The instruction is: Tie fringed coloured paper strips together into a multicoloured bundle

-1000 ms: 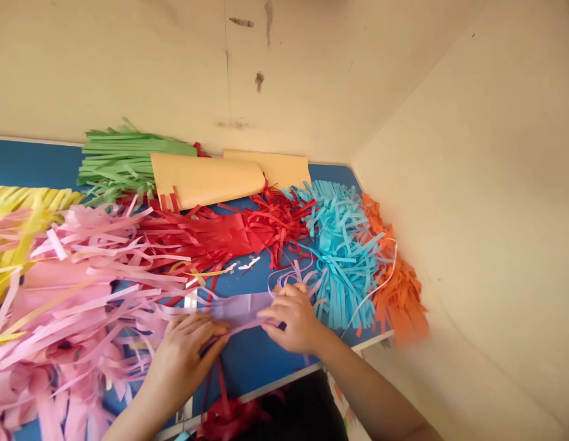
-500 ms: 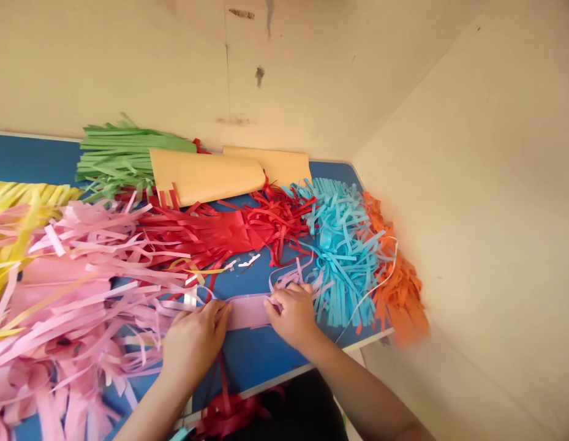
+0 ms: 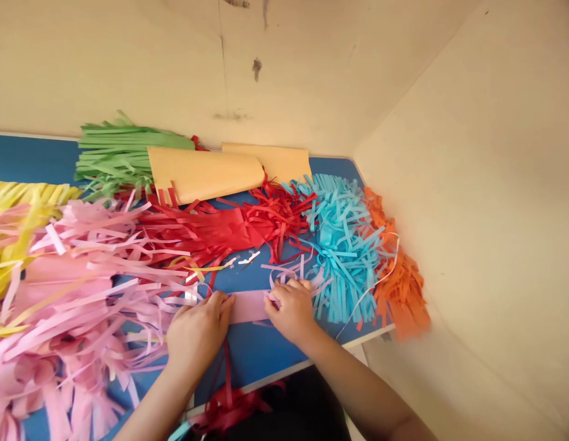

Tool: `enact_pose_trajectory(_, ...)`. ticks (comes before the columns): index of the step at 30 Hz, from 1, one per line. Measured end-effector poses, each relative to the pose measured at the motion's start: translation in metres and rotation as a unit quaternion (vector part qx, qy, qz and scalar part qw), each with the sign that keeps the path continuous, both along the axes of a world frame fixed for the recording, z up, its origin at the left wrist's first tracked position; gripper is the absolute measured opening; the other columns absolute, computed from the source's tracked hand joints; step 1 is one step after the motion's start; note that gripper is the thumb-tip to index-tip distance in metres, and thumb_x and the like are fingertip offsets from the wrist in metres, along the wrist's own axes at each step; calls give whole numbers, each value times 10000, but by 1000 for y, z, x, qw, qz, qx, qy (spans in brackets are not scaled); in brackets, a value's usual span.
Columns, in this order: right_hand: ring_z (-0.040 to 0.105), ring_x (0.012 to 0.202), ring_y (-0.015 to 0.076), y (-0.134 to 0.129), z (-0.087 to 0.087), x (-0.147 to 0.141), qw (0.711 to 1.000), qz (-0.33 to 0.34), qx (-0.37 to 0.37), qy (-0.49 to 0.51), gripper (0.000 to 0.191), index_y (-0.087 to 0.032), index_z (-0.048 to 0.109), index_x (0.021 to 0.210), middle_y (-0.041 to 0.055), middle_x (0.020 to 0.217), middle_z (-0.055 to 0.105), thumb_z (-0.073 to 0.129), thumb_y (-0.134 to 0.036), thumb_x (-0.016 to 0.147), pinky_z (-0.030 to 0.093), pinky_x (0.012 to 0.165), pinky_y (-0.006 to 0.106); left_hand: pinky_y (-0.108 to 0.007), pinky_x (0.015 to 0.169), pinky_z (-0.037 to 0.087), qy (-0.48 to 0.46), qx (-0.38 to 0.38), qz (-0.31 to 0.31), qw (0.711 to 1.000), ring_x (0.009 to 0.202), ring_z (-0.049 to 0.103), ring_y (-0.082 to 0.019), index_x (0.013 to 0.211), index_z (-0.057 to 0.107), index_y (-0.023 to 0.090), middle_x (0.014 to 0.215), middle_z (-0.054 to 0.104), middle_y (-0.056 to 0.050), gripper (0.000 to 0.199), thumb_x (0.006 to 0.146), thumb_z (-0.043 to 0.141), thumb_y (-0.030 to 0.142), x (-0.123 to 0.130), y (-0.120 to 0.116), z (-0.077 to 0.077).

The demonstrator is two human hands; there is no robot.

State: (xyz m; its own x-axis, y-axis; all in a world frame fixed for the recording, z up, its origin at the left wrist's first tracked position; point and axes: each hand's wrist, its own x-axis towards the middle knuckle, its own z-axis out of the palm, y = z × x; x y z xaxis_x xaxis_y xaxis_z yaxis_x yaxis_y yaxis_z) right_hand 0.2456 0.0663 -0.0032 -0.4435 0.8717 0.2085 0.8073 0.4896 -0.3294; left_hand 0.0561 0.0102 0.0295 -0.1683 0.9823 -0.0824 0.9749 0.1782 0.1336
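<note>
A strip of lilac paper (image 3: 249, 306) is stretched between my two hands just above the blue table (image 3: 252, 349). My left hand (image 3: 202, 327) pinches its left end, fingers closed. The right end is gripped by my right hand (image 3: 291, 309), with thin lilac fringe strands sticking out past the fingers. Pink fringed paper (image 3: 73, 288) lies beside my left hand. To the right of my right hand is a light blue fringed bundle (image 3: 342, 257).
Red fringe (image 3: 229, 229) lies behind the hands, with folded yellow-orange paper (image 3: 206, 174) and green fringe (image 3: 132, 153) near the wall. Yellow fringe (image 3: 24, 214) is at left, orange fringe (image 3: 403, 288) at right. A white cord (image 3: 380, 278) crosses the table's right edge.
The lilac strip now looks flatter and smoother between my hands. My left hand has shifted slightly right, and the lilac strands by my right hand have changed shape.
</note>
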Motion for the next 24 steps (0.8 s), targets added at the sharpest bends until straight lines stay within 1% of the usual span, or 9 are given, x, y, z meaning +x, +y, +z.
enact_pose_trajectory(5,546,774,221,4,11,8,998,-45,32,20,165,-214,581,765,24,729,639,670,-307,869,305,777,357,-364,683,369,20,50,-45,998,696,669,-256,840,662,172,743,730,-95,427,986,340,411,-4,2,-1)
enact_pose_trajectory(8,549,925,264,-1,24,6,993,-78,81,20,81,-204,614,924,99,972,664,602,-284,928,313,848,400,-406,761,381,45,143,-105,983,836,644,-286,922,669,171,903,723,-117,281,963,436,322,-8,5,-4)
enact_pose_trajectory(10,545,990,269,-8,29,2,995,-13,94,17,129,-201,616,1037,118,1086,643,536,-209,936,325,876,413,-413,800,384,50,172,-187,966,875,616,-272,953,672,195,977,707,-104,200,931,473,208,-11,6,-7)
enact_pose_trajectory(12,557,927,246,-13,31,-1,992,109,58,0,180,-195,620,1029,97,1019,648,518,-154,886,360,856,391,-392,782,389,45,157,-271,949,811,599,-237,890,672,218,878,692,-61,216,900,477,127,-12,7,-7)
enact_pose_trajectory(14,557,882,241,-13,30,-2,981,192,6,-21,191,-184,624,989,80,951,650,542,-157,818,387,853,382,-387,776,396,42,143,-311,939,746,587,-217,819,664,216,767,663,-34,223,882,477,112,-13,5,-5)
enact_pose_trajectory(17,547,978,262,-8,32,4,977,211,-27,-32,305,-151,611,1060,102,1031,653,562,-175,760,386,908,402,-478,911,381,44,151,-313,937,831,617,-253,907,677,180,842,693,-74,191,878,491,211,-12,-4,1)
enact_pose_trajectory(19,539,1002,277,-5,36,7,974,221,-23,-47,364,-131,592,1109,123,1054,648,576,-205,753,375,910,423,-553,991,334,42,164,-302,938,917,627,-291,1006,676,154,949,709,-115,258,874,497,285,-11,-9,5)
enact_pose_trajectory(21,544,973,283,-2,40,9,969,232,-5,-79,319,-130,592,1086,126,1005,648,575,-208,777,360,897,442,-578,1022,311,42,170,-296,939,935,635,-296,1031,676,144,991,714,-124,281,874,494,289,-9,-11,8)
enact_pose_trajectory(24,557,908,260,8,42,11,965,236,16,-114,181,-143,600,1005,108,945,652,515,-141,846,345,862,434,-582,1005,319,61,164,-292,940,876,653,-281,982,687,149,947,725,-100,244,865,477,192,-9,-7,7)
